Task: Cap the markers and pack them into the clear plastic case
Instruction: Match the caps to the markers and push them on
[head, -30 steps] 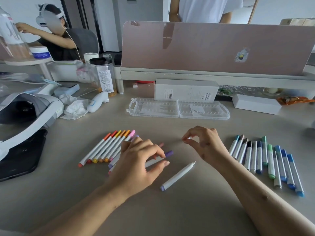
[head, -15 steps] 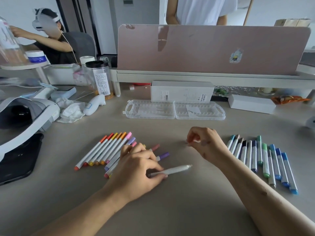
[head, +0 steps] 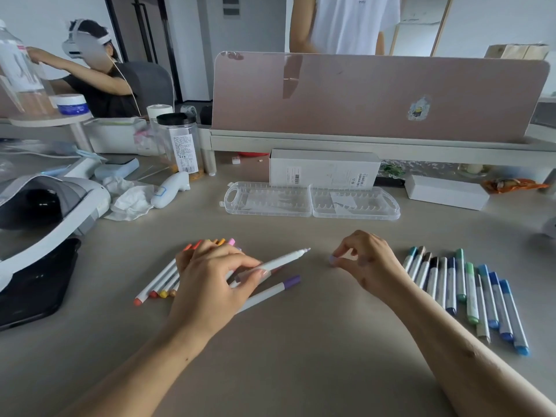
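Note:
My left hand (head: 213, 278) pinches an uncapped white marker (head: 285, 259), its bare tip pointing right and lifted off the desk. Fingertips of my right hand (head: 368, 260) pinch a small lilac cap (head: 332, 260) a short gap from that tip. A purple-capped marker (head: 270, 291) lies under my left hand. Partly hidden behind that hand is a row of red, orange, yellow and pink markers (head: 156, 285). At the right lies a row of blue, green and dark markers (head: 469, 290). The clear plastic case (head: 311, 201) lies open and flat at the back.
A white box (head: 323, 170) stands behind the case, and another white box (head: 445, 192) lies to its right. A headset (head: 45, 206), black tablet (head: 33, 290), tissues (head: 129, 200) and a jar (head: 180, 145) fill the left side. A pink divider (head: 376, 97) bounds the back.
My left hand picked the white marker up off the desk and turned its tip toward my right hand. My right hand kept hold of the cap.

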The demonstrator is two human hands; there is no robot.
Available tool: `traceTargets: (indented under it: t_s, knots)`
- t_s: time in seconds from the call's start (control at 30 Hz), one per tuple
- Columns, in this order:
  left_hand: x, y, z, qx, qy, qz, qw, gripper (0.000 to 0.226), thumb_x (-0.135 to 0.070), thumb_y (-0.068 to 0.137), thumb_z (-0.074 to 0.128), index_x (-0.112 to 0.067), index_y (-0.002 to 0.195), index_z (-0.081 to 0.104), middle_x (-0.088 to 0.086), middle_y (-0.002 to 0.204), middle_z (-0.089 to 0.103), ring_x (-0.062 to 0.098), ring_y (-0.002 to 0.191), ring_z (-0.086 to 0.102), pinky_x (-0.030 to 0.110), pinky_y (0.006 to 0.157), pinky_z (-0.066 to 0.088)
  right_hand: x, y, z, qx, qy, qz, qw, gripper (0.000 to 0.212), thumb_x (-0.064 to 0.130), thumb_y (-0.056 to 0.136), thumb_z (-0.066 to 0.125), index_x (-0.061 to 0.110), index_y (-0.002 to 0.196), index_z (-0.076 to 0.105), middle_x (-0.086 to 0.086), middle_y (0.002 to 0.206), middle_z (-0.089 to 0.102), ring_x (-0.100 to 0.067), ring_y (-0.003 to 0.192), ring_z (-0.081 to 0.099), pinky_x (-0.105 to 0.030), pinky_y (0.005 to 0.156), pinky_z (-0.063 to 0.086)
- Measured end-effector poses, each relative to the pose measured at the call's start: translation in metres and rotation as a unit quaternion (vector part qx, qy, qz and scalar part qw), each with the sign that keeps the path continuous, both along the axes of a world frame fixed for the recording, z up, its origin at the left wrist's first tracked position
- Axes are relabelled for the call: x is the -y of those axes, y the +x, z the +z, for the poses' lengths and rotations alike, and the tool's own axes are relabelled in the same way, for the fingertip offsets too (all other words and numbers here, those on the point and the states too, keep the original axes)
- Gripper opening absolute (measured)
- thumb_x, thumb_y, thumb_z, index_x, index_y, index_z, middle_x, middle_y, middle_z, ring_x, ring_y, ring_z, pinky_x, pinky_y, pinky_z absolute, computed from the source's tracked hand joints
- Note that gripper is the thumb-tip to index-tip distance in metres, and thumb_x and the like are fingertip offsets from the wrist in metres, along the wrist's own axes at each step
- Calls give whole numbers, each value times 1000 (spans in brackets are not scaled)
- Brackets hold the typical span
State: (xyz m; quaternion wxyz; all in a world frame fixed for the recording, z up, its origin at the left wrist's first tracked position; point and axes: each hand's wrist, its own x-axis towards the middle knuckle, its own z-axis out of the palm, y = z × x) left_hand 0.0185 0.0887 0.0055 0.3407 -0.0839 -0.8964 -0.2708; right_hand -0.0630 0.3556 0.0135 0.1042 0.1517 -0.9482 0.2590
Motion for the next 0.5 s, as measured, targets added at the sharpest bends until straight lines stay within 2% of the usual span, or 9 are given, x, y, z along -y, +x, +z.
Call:
traceTargets:
  t_s: [0.1, 0.17, 0.27, 0.5]
  knots:
    - [1, 0, 0, -7, 0, 1, 1000, 30, -63, 79, 55, -40, 78, 74, -25, 78, 67, -4, 90, 49, 31, 85, 27, 8, 9, 10, 47, -130, 51, 989, 4, 29, 82, 75, 25, 83, 73, 13, 85, 71, 3, 81, 60, -8, 70, 41]
    - [1, 0, 0, -10, 4, 6, 1000, 31, -64, 79, 55, -39, 79, 75, -26, 78, 68, 0, 89, 53, 31, 85, 27, 13, 15, 16, 68, -188, 86, 976, 3, 23, 83, 75, 23, 86, 73, 14, 85, 73, 2, 79, 63, -5, 71, 42]
    - [2, -1, 0, -14, -2, 12, 1000, 29, -62, 79, 56, -39, 81, 75, -28, 78, 68, 4, 88, 56, 31, 84, 27, 16, 19, 19, 67, -211, 104, 970, 4, 21, 84, 74, 21, 88, 74, 14, 85, 74, 1, 81, 65, -5, 73, 43]
    - [1, 1, 1, -7, -22, 1, 1000, 34, -65, 80, 53, -39, 82, 75, -26, 76, 66, 0, 88, 50, 31, 83, 27, 20, 23, 20, 58, -214, 125, 967, 4, 23, 84, 74, 25, 87, 74, 16, 86, 73, 0, 80, 63, -6, 74, 43]
